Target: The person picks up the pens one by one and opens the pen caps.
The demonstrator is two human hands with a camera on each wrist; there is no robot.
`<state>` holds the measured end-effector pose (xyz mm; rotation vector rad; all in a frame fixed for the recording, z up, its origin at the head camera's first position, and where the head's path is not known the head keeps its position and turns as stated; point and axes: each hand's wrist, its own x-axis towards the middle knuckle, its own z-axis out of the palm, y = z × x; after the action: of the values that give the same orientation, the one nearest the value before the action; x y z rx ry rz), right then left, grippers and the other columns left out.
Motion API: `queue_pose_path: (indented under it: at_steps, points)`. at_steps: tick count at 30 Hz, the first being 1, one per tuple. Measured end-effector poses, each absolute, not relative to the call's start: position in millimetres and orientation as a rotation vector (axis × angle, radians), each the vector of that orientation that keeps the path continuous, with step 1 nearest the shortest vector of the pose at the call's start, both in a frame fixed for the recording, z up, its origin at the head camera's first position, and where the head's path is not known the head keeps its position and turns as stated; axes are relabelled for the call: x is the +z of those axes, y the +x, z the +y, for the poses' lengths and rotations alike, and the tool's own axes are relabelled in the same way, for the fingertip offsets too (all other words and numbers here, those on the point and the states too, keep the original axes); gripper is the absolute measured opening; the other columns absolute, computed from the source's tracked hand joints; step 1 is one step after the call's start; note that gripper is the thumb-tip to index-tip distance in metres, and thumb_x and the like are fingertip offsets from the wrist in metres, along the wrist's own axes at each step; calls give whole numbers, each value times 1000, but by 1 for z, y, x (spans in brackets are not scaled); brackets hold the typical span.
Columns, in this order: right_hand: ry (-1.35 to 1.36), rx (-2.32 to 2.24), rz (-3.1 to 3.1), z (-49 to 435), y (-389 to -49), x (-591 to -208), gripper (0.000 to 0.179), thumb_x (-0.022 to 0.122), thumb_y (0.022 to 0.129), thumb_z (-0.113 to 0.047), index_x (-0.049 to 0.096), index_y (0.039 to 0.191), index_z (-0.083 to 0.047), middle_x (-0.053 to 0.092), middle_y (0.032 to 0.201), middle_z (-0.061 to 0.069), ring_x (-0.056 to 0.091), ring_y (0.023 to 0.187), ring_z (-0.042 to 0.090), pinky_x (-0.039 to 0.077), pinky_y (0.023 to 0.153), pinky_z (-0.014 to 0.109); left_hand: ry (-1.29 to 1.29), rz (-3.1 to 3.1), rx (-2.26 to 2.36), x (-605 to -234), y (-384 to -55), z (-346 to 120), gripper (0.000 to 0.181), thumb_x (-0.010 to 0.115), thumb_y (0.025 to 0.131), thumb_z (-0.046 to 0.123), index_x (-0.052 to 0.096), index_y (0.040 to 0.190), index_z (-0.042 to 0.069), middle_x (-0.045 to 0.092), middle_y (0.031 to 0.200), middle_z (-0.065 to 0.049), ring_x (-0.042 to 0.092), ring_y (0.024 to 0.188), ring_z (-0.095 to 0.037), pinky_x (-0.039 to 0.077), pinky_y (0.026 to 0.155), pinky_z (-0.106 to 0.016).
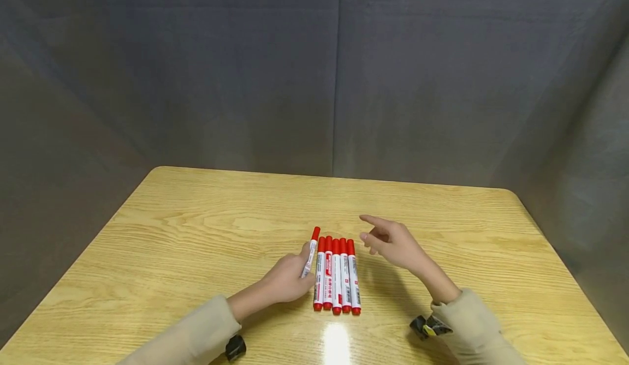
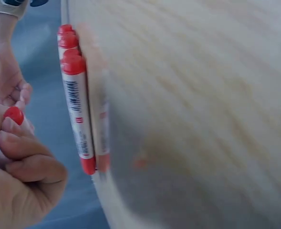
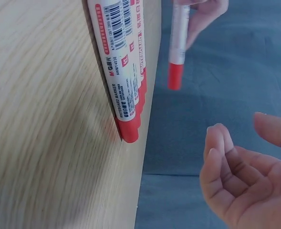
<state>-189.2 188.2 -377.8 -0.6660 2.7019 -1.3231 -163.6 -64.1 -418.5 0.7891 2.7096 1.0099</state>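
Note:
My left hand (image 1: 287,279) pinches a whiteboard marker (image 1: 313,247) with a white barrel and red cap, the cap pointing away from me. The held marker (image 3: 177,40) shows raised above the table in the right wrist view. Close to the right of that hand, several matching red-capped whiteboard markers (image 1: 336,277) lie side by side in a row, caps toward the far edge. To the right of the row, my right hand (image 1: 397,243) hovers with nothing in it, its index finger extended and the others loosely bent. In the left wrist view, curled fingers (image 2: 37,167) mostly cover the held marker.
The markers lie on a light wood-grain table (image 1: 221,212) with rounded far corners. Behind it hangs a grey cloth curtain (image 1: 245,81), also along both sides. Dark bands (image 1: 429,327) sit at the beige sleeves (image 1: 472,321).

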Motion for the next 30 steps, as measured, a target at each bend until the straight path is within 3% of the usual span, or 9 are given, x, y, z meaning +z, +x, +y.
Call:
queue_pose_path:
  at_steps: [10, 16, 20, 25, 30]
  points:
    - [-621, -1500, 2600, 186, -197, -378, 45, 53, 94, -20, 45, 134, 1, 63, 85, 13, 58, 72, 29, 51, 68, 42, 844, 2741, 1062, -402, -157, -61, 74, 53, 80, 10, 17, 140, -14, 30, 44, 11, 22, 34, 0, 19, 32, -14]
    - [-626, -1584, 2564, 179, -202, -374, 42, 51, 95, -19, 46, 133, 1, 60, 82, 19, 57, 74, 35, 51, 68, 44, 883, 2751, 1066, -392, -155, -56, 74, 52, 80, 10, 17, 142, -11, 33, 44, 11, 23, 33, 2, 19, 32, -13]
    - [-624, -1607, 2589, 174, -205, -372, 42, 51, 95, -19, 47, 132, 1, 61, 83, 15, 60, 74, 31, 51, 67, 42, 894, 2728, 1103, -389, -155, -53, 74, 52, 81, 9, 15, 142, -10, 40, 46, 9, 27, 33, 2, 22, 31, -13]
    - [-601, -1644, 2624, 169, -209, -372, 39, 52, 95, -18, 50, 130, 1, 62, 87, 11, 62, 75, 24, 52, 66, 40, 916, 2745, 1092, -387, -155, -52, 75, 51, 81, 10, 14, 143, -9, 37, 45, 9, 25, 32, 2, 21, 31, -13]
    - [-635, -1667, 2648, 160, -211, -371, 37, 52, 94, -18, 53, 127, 0, 64, 89, 13, 62, 74, 26, 51, 68, 45, 995, 2752, 1101, -384, -156, -51, 76, 51, 81, 10, 13, 144, -7, 40, 46, 9, 28, 32, 2, 24, 31, -13]
